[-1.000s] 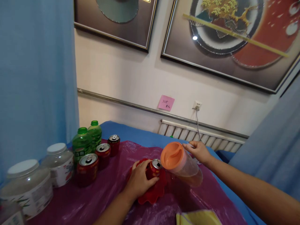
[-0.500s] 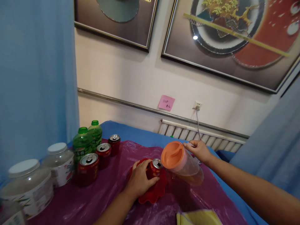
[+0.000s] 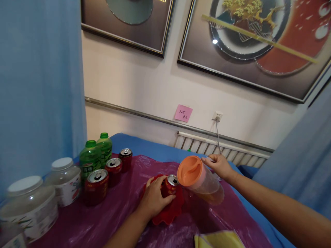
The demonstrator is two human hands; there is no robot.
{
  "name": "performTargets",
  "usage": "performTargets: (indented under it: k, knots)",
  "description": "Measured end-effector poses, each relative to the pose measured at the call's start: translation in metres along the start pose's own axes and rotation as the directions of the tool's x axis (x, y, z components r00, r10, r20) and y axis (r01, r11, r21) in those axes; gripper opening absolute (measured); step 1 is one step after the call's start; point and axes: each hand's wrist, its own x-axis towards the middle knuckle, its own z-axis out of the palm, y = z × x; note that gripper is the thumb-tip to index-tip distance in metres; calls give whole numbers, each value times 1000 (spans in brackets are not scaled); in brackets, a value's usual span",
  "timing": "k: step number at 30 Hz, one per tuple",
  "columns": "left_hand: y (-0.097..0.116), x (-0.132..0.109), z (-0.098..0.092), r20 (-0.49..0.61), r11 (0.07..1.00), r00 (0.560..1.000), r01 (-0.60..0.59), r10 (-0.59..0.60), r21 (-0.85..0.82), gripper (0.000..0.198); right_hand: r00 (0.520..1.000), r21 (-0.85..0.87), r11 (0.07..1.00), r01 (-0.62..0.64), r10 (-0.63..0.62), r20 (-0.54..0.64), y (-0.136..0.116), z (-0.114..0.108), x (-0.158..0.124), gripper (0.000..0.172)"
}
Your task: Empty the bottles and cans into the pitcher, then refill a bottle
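Observation:
My left hand is wrapped round a red drink can, which is opened at the top and stands over a red scalloped plate. In my right hand is the handle of a clear pitcher with an orange lid. The pitcher leans left, its lid edge close beside the can's top. Some pale brownish liquid shows low in the pitcher. Whether a stream runs into the can I cannot tell.
Several red cans, green bottles and white-lidded jars line the left side. A yellow cloth lies at the front on the purple plastic sheet. Behind are a radiator and a blue curtain.
Almost nothing differs. The whole view has shifted very slightly; both hands, the can and the tilted pitcher keep their places.

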Motion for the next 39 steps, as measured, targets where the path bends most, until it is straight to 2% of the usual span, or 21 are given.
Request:
performTargets:
  k: [12,39]
  knots:
    - [-3,0,2,-21,1000,1000,-9,9,0,60,1000,0,1000,-4,4,-7,-3,0,-2,56]
    - [-4,0,3,15,1000,1000,-5,5,26,62,1000,-21,1000,21,-21,-22,-11,-7,-4,57]
